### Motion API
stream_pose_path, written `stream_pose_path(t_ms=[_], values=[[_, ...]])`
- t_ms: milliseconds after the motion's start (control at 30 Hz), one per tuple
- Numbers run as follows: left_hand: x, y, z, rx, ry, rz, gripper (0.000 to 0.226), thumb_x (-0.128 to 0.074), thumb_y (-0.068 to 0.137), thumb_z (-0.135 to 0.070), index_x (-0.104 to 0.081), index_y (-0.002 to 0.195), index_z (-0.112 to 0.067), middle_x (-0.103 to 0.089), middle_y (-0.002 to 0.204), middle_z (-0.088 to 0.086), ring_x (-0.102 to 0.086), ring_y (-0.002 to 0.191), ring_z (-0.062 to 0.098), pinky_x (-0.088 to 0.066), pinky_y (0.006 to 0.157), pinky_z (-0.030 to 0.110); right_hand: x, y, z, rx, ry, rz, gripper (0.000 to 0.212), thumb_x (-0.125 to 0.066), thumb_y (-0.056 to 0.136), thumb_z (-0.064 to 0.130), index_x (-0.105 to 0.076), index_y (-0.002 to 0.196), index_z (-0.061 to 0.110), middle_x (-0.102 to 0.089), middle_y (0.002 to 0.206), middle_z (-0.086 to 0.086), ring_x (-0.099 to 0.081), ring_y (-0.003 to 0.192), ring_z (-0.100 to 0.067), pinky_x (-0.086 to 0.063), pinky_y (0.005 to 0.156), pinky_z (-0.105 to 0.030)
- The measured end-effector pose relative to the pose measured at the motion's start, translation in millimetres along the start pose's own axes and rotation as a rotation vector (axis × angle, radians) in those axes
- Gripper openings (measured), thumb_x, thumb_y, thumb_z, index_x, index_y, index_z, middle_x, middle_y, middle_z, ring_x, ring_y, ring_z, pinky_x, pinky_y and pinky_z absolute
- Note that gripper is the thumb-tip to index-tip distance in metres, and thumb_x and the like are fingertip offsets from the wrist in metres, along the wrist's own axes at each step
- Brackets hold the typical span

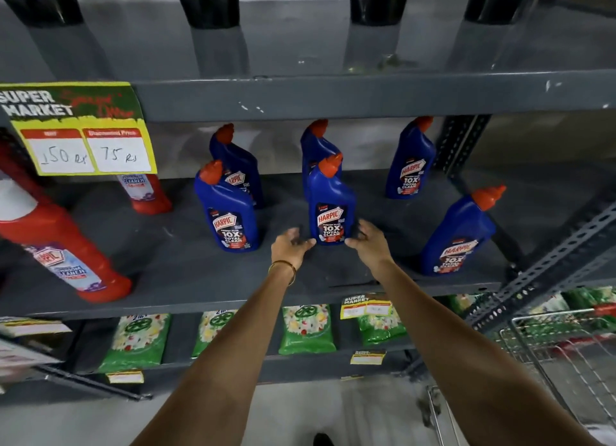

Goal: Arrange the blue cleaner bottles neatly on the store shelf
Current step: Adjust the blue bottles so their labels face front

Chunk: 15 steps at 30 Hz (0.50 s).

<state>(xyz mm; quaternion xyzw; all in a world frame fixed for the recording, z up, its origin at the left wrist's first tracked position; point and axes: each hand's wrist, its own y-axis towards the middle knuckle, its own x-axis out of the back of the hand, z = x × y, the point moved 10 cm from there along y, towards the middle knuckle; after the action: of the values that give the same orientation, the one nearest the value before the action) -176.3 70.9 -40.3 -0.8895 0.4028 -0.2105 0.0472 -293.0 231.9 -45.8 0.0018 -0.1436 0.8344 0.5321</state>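
Note:
Several blue cleaner bottles with orange caps stand upright on the grey middle shelf [186,272]. The front middle bottle [330,205] has another bottle [313,145] right behind it. A front left bottle [230,212] stands before a rear one [238,160]. At the right are a rear bottle [410,165] and a front bottle [461,235]. My left hand [290,245] and my right hand [368,242] flank the base of the front middle bottle, fingers spread, fingertips at or just off its sides.
Two red cleaner bottles [66,249] [148,194] stand at the left under a hanging price sign [85,129]. Black bottles [208,2] line the upper shelf. Green packets [306,329] fill the lower shelf. A wire cart [553,349] sits at the lower right, beside the perforated upright [546,269].

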Motion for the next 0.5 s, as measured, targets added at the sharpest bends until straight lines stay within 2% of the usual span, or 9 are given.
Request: stream_pose_path(t_ms=[100,167,300,400,500], values=[[-8.6,6.1,-3.7,-0.003,-0.025,0.034,0.069,-0.074,0.072,-0.010,-0.042,0.133,-0.002,-0.052,0.135,0.016,-0.051,0.123,0.027,-0.040,0.106,0.038,-6.3,5.9,5.8,0.072,-0.026,0.063,0.057,-0.063,0.075,-0.010,-0.049,0.128,0.004,-0.058,0.129,-0.016,-0.056,0.116,-0.024,-0.045,0.099,-0.038],[-14.4,8.9,-7.4,-0.036,-0.013,0.067,0.065,-0.075,0.071,-0.009,-0.046,0.129,-0.002,-0.056,0.131,0.015,-0.053,0.120,0.026,-0.042,0.104,0.037,-8.1,7.1,6.7,0.092,-0.031,0.076,0.054,-0.065,0.073,-0.010,-0.054,0.123,0.007,-0.062,0.123,-0.013,-0.058,0.111,-0.022,-0.047,0.096,-0.036],[-20.0,9.5,-13.0,-0.076,0.015,0.086,0.048,-0.072,0.074,-0.010,-0.055,0.118,-0.004,-0.061,0.124,0.014,-0.057,0.110,0.021,-0.043,0.095,0.029,-7.6,9.1,6.5,0.121,-0.018,0.066,0.051,-0.065,0.074,-0.008,-0.055,0.122,0.006,-0.064,0.119,-0.012,-0.060,0.105,-0.018,-0.048,0.092,-0.031],[-18.2,6.0,-11.7,-0.077,0.007,0.060,0.049,-0.071,0.075,-0.012,-0.054,0.120,-0.005,-0.061,0.124,0.013,-0.056,0.112,0.021,-0.043,0.096,0.030,-4.3,5.4,7.2,0.151,-0.035,0.046,0.046,-0.064,0.077,-0.006,-0.056,0.121,0.005,-0.064,0.114,-0.008,-0.061,0.105,-0.020,-0.048,0.092,-0.032],[-14.2,0.2,-8.0,-0.072,0.001,0.036,0.047,-0.071,0.076,-0.015,-0.055,0.119,-0.006,-0.062,0.122,0.014,-0.057,0.110,0.022,-0.045,0.097,0.032,-2.7,-2.1,6.4,0.164,-0.049,0.040,0.046,-0.063,0.078,-0.005,-0.055,0.122,0.004,-0.064,0.118,-0.012,-0.059,0.105,-0.019,-0.048,0.092,-0.032]])
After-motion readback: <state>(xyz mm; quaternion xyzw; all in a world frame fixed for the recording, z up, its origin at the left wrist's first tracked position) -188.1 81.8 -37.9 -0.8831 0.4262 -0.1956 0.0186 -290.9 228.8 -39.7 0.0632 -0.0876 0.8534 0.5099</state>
